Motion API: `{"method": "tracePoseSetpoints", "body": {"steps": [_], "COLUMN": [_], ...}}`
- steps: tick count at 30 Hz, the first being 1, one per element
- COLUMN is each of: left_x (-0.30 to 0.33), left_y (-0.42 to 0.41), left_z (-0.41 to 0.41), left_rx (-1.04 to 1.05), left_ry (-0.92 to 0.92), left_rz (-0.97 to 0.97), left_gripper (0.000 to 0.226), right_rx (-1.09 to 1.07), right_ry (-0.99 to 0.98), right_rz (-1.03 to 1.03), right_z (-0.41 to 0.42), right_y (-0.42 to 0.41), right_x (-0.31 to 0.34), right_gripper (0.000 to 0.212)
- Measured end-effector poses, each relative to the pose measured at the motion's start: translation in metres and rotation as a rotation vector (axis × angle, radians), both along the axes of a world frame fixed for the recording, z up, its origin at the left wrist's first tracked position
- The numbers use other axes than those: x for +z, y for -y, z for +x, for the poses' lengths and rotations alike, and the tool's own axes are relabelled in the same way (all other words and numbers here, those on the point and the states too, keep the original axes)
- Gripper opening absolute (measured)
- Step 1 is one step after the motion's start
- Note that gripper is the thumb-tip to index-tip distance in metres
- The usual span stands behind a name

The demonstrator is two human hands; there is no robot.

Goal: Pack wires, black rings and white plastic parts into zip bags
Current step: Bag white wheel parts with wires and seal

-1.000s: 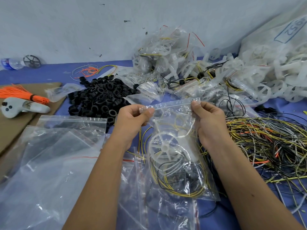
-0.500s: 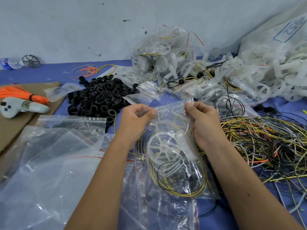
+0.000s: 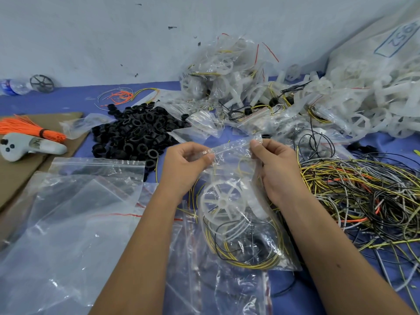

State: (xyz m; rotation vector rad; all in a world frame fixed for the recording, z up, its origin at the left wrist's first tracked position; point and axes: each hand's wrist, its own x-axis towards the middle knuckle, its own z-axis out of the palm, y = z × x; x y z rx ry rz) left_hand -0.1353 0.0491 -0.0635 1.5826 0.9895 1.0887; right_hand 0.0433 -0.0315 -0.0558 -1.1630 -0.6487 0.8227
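Now: left hand [image 3: 185, 164] and right hand [image 3: 276, 164] each pinch zip bag [image 3: 247, 226] at its seal strip, held over blue table [image 3: 75, 103] | film thin, slippery, limp; spoked white wheel [image 3: 223, 202] and coiled wires [image 3: 247, 253] sag low | best hold: stiffer seal corners.

Glossy, crinkled clear plastic bag [image 3: 245, 223]; matt black rubbery rings [image 3: 134, 135]; translucent white plastic wheel [image 3: 223, 202]; matt brown cardboard [image 3: 20, 171].

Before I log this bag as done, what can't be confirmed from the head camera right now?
- Zip bag seal: head view, creased glare and the left hand and right hand pinching its top hide whether it is closed.
- Black ring inside: a dark shape at the bottom, blurred by plastic.
- Bottle: cut off by the left edge.
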Motion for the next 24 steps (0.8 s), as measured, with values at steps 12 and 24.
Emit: {"method": "tracePoseSetpoints", "body": {"steps": [12, 24], "left_x": [0.0066, 0.0065], "left_y": [0.0023, 0.0029], "left_z": [-0.004, -0.0003], "left_rx": [-0.121, -0.167], "left_ry": [-0.222, -0.117], "left_rz": [0.207, 0.237], "left_gripper": [0.009, 0.012], "right_rx": [0.187, 0.195], "right_ry": [0.043, 0.123], "right_rz": [0.084, 0.102], "right_z": [-0.0056, -0.0063], "right_y": [0.0026, 0.002], "right_x": [0.0023, 0.001], "right_gripper": [0.02, 0.018]}}
